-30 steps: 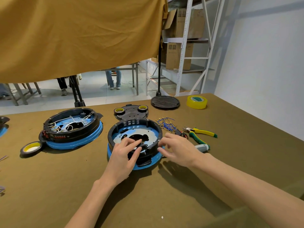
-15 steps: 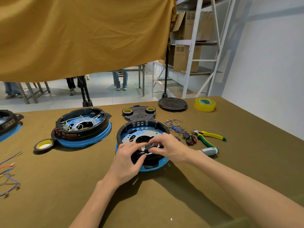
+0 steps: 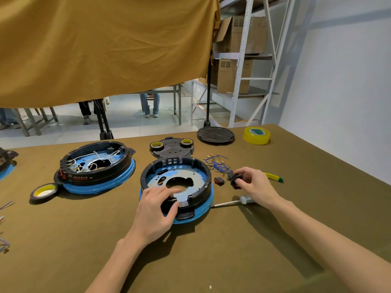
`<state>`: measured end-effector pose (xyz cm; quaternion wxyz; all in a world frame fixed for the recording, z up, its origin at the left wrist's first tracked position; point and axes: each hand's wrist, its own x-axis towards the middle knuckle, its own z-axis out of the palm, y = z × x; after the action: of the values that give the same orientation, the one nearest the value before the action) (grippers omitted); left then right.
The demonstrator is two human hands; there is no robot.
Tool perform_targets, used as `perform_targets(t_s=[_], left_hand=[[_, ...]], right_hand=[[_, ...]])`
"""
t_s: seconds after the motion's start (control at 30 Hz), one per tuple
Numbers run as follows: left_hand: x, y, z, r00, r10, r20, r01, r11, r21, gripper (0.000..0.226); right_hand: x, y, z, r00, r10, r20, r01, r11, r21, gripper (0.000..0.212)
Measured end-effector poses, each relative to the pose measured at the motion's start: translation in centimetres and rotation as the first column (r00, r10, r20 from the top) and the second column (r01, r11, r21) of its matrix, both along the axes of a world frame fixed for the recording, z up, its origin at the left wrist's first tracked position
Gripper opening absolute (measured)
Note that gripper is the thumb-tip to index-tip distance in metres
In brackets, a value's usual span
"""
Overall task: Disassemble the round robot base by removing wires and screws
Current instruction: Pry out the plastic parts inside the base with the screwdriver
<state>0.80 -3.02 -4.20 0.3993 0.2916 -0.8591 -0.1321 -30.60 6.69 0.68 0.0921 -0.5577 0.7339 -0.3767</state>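
**On the bench: switch part lifted out of base**

Near the table centre sat the round robot base (image 3: pixel 176 182), wires gone, rim gripped at its front by the left hand (image 3: pixel 155 210). Right hand (image 3: pixel 251 187) pinched a small black switch part (image 3: pixel 236 179) beside the blue wire pile (image 3: pixel 218 164). Half a second earlier both hands worked that part at the rim. Next, probably: set it down, take the screwdriver (image 3: pixel 234 202).
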Motion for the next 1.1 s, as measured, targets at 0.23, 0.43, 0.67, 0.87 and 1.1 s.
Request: perform_targets(t_s=[0.23,0.43,0.67,0.87,1.1], left_hand=[[-0.3,0.0,0.0,1.0,0.012,-0.001,-0.012,1.0,-0.008,0.035],[-0.2,0.6,0.4,1.0,0.02,0.006,-0.02,1.0,-0.01,0.033],[0.1,1.0,0.7,1.0,-0.001,0.025,0.001,1.0,0.002,0.047],[1.1,1.6,1.3,0.994,-0.031,0.101,0.039,0.996,-0.077,0.055],[2.9,2.1,1.5,0.982,0.0,0.189,0.016,0.996,-0.084,0.053]], right_hand=[[-0.9,-1.4,-0.6,0.985,0.099,-0.142,-0.071,0.979,0.193,0.027],[0.4,-3.7,0.5,0.97,0.107,-0.216,-0.041,0.956,0.29,0.038],[3.4,-4.1,1.9,0.985,0.031,-0.169,-0.003,0.986,0.165,0.043],[8.7,-5.4,0.3,0.986,0.165,0.021,-0.165,0.954,0.251,0.063],[7.1,-5.2,1.7,0.957,0.275,0.092,-0.29,0.911,0.293,0.064]])
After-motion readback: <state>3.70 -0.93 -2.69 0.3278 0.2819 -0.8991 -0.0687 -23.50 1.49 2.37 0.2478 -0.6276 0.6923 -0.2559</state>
